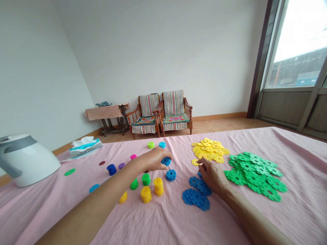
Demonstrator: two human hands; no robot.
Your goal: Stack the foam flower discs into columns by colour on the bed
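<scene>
My left hand [156, 160] is closed around a short stack of blue flower-shaped discs [166, 161], thumb and fingers at its sides. Just below it, another blue stack [171, 175] stands on the pink cloth. My right hand [212, 174] hovers at the far edge of the loose blue discs [196, 197], fingers bent and slightly apart; a blue disc lies partly hidden under it. Near its fingertips is a single yellow disc [195, 162]. Yellow stacks [158, 186] and green stacks [145, 179] stand near my left forearm, which hides some pieces.
A yellow disc pile [209, 149] and a green disc pile [255, 175] lie to the right. At the left are a white kettle [33, 160] and a tissue box [85, 148]. Two wooden chairs [176, 117] stand beyond the pink-covered table [301, 177].
</scene>
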